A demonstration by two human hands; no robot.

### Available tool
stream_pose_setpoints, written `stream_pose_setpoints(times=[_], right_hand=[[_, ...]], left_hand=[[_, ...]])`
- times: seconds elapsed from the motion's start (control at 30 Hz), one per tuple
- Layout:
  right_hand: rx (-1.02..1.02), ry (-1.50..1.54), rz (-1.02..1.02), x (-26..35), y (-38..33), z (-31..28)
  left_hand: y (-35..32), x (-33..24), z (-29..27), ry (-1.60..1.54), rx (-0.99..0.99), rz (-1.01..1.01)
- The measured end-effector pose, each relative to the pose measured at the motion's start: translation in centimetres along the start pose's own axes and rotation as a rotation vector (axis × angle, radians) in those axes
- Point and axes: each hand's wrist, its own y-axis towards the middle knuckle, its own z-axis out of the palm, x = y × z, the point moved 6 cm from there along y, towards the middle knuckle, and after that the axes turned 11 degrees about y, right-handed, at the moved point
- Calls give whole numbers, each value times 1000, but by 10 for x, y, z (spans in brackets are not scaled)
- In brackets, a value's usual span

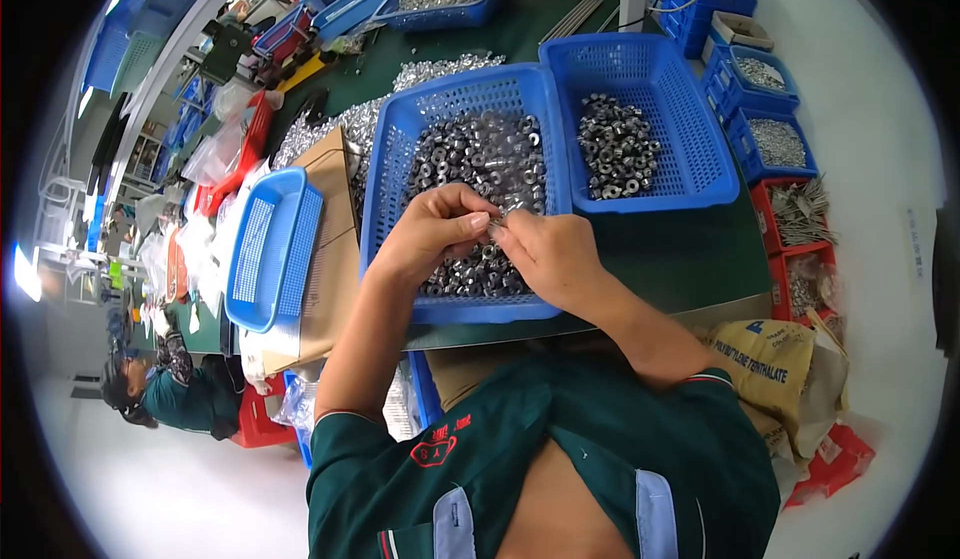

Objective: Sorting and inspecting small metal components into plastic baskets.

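My left hand [432, 231] and my right hand [552, 257] meet over a blue perforated plastic basket [463, 313]. Both are closed in a pinch, fingertips close together. A small shiny piece shows between them, mostly hidden by the fingers, so its kind cannot be made out. Beneath them lie many small dark and silver ring-shaped metal parts [460, 154], with a hazy, see-through patch over some at the far right side. Right of it stands a second blue basket [690, 149], holding a smaller heap of similar metal parts [616, 149].
Shiny small metal pieces [360, 129] are heaped behind the basket on the green table [650, 259]. At left, a shallow blue basket [262, 249] rests on cardboard [325, 279]. A yellow sack [765, 359] and stacked bins [765, 144] stand at right. Another person [185, 389] sits far left.
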Motion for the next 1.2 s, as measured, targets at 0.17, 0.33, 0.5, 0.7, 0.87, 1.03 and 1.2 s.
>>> stream_pose_setpoints(times=[0.17, 0.33, 0.5, 0.7, 0.87, 1.03, 1.2], right_hand=[[-11, 39, 24, 0, 1, 1], [135, -58, -71, 3, 1, 9], [217, -91, -58, 2, 0, 16], [329, -204, -44, -1, -4, 22], [339, -166, -36, 1, -5, 22], [238, -87, -73, -1, -2, 13], [200, -74, -64, 3, 2, 13]], left_hand=[[17, -55, -6, 309, -109, 80], [70, -107, 64, 840, 132, 222], [145, -47, 122, 1299, 456, 443], [164, -4, 138, 1650, 530, 406], [152, -13, 133, 1578, 409, 426], [115, -65, 112, 1328, 202, 733], [31, -111, 23, 1211, -158, 580]])
